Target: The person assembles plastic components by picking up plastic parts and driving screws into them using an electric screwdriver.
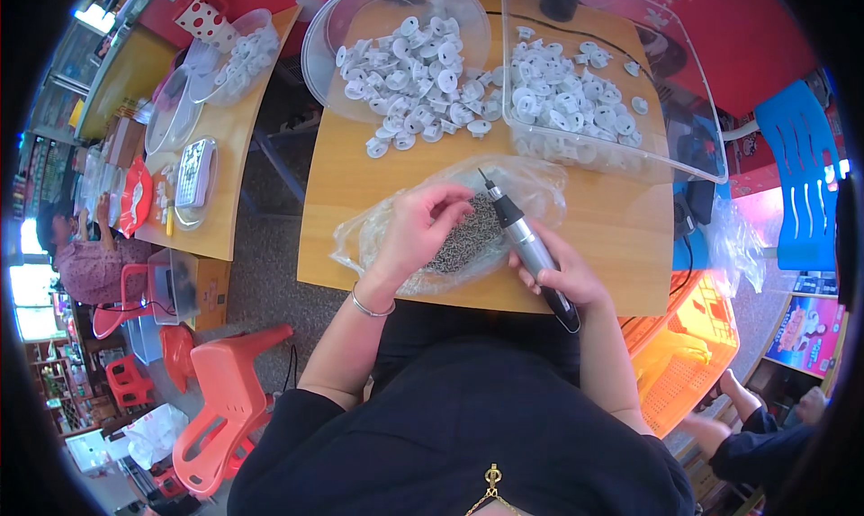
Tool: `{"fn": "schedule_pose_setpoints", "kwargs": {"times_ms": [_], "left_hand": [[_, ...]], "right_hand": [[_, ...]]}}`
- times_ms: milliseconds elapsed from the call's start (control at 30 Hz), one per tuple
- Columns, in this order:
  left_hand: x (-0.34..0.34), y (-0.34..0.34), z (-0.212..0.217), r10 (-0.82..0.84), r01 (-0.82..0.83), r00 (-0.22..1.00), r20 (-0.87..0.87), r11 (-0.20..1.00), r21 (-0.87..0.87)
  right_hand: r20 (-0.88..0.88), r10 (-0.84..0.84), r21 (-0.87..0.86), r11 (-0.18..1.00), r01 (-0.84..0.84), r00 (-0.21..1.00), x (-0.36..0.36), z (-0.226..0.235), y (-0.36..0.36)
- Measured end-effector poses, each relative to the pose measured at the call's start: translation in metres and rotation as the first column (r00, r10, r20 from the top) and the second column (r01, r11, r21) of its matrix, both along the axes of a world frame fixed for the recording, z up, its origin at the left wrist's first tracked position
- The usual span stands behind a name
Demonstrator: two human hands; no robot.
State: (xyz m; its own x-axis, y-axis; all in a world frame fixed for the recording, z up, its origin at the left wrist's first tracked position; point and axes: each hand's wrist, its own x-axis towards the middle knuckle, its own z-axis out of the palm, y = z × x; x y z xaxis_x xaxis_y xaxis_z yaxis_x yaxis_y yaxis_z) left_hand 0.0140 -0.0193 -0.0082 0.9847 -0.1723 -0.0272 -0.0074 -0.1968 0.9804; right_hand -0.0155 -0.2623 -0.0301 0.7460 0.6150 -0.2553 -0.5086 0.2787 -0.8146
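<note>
Your left hand reaching into clear bag of small dark screws at table's near edge, fingers curled, pinching. Your right hand gripping grey electric screwdriver, tip pointing away from you.

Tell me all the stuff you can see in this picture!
wooden table: one, light brown, middle
round plastic bowl: one, clear, tipped at the table's far left
plastic tub: one, clear, far right of the table
small plastic parts: too many to count, white, spilling from the bowl and filling the tub
plastic bag: one, clear, near edge of the table
tiny screws: a heap, dark grey, inside the bag
electric screwdriver: one, grey and black, over the bag
stools: several, red, on the floor at left
crate: one, orange, right
side table: one, wooden, left
left hand: fingers in the screws
right hand: holds the screwdriver
</note>
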Motion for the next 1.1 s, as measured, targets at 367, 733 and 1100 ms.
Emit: {"fn": "schedule_pose_setpoints", "kwargs": {"times_ms": [367, 733, 1100], "left_hand": [[-0.001, 0.0, -0.003, 0.054, -0.046, 0.998, 0.035, 0.979, -0.199], [0.033, 0.005, -0.009, 0.117, -0.264, 0.951, -0.285, 0.786, -0.558], [0.037, 0.006, -0.022, -0.019, -0.165, 0.947, -0.319, 0.825, -0.54]], "right_hand": [[-0.011, -0.003, 0.0, 1.0, 0.003, 1.0, -0.001, 0.0, 0.0], [-0.004, 0.004, 0.034, 0.999, -0.004, 1.0, -0.003, -0.004, 0.0], [0.008, 0.034, 0.028, 0.999, -0.035, 0.999, -0.003, -0.002, 0.0]]}}
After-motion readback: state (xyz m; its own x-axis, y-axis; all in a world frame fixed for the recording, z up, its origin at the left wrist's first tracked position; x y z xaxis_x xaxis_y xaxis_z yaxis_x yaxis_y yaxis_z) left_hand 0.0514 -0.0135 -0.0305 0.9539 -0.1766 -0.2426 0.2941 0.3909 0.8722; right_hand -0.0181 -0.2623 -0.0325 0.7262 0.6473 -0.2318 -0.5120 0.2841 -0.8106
